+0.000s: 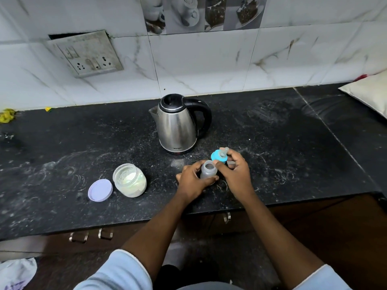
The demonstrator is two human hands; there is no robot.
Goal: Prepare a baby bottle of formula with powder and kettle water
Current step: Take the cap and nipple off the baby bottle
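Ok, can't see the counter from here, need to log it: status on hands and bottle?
Left hand grips open bottle, upright on counter. Right hand holds blue teat cap, off. Powder jar open, kettle behind; nothing in the way.

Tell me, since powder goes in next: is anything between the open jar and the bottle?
Nothing visible. Bare counter lies between the open powder jar and the bottle, which the left hand holds upright. The right hand holds the blue teat cap off, beyond the bottle.

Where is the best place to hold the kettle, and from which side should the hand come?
Grip the kettle by its black loop handle, coming from the right. The handle points right and the spout left, so the right hand probably suits, once it puts down the blue teat cap.
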